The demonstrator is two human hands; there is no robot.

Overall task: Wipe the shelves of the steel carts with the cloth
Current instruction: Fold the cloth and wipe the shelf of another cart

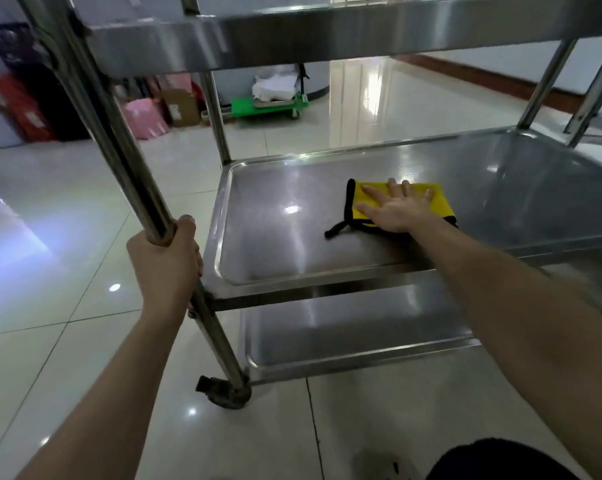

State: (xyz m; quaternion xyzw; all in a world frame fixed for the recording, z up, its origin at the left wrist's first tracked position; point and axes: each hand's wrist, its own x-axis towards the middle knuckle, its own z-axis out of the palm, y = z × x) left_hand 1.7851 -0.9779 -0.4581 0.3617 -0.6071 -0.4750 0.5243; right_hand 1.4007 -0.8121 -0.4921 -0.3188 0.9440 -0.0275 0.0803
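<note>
Wide-angle head view under bright, even indoor light. The glossy pale floor tiles [67, 306] mirror ceiling lamps as small white spots and carry a bluish-white glare patch at left and a tall bright streak at far centre. The brushed steel middle shelf [275, 244] shows soft glare patches and vertical sheen; the lower steel shelf [344, 327] beneath reflects more dully. The slanted polished steel post [119, 150] and the rim of the top steel shelf [258, 36] are smeared by motion blur. Straight edges bow toward the frame borders. The red and pink boxes and bags [26, 109] at upper left are soft and indistinct.
</note>
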